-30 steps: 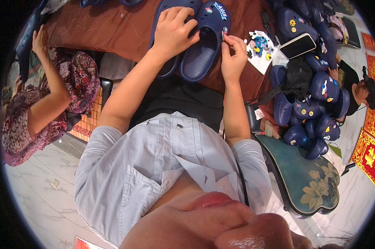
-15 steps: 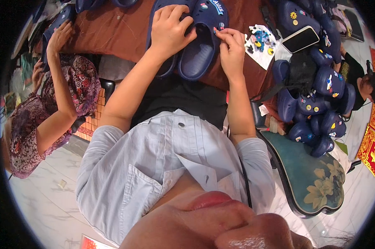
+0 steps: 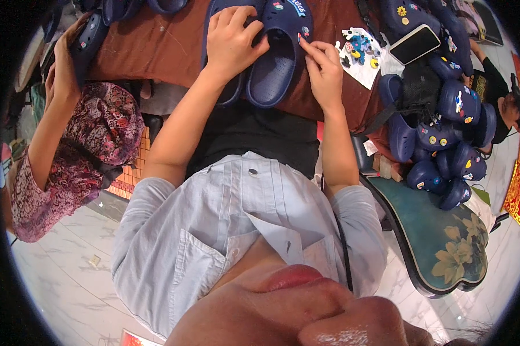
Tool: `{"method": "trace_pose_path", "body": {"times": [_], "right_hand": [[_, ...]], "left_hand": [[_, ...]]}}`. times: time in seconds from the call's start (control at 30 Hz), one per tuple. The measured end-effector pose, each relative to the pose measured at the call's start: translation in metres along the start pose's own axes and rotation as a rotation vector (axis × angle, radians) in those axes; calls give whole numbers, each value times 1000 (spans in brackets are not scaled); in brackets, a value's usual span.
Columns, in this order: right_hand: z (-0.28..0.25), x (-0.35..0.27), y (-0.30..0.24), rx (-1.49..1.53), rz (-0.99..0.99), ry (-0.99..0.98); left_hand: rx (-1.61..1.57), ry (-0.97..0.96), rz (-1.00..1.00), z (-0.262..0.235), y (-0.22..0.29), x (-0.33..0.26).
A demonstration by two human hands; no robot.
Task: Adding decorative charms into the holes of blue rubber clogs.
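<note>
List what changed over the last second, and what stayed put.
The right hand slid a little left along the edge of the navy clog, fingertips now on its rim. The co-worker's hand on the left rose to hold another clog. The left hand stayed pressed on the clog; the phone and charm sheet kept their places.

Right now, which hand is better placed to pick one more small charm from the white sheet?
Probably the right hand. It pinches at the navy clog on the side next to the white sheet of charms. The left hand lies flat on the clog, steadying it, farther from the sheet.
</note>
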State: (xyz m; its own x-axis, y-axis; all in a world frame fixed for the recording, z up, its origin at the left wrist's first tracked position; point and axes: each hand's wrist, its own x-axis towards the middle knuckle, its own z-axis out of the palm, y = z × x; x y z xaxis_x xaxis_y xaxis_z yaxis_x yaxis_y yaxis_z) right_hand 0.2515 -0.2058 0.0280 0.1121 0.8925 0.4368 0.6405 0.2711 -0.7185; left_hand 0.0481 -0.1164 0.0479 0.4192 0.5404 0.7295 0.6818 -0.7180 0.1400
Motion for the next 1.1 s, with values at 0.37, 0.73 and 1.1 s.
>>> {"method": "trace_pose_path", "body": {"times": [0.37, 0.73, 1.1], "right_hand": [[-57, -13, 52, -407, 221, 203], [-47, -24, 67, -419, 187, 243], [-27, 20, 18, 160, 214, 219]], "left_hand": [[7, 18, -3, -2, -3, -6], [10, 36, -5, -3, -1, -8], [-25, 40, -23, -7, 0, -11]]}}
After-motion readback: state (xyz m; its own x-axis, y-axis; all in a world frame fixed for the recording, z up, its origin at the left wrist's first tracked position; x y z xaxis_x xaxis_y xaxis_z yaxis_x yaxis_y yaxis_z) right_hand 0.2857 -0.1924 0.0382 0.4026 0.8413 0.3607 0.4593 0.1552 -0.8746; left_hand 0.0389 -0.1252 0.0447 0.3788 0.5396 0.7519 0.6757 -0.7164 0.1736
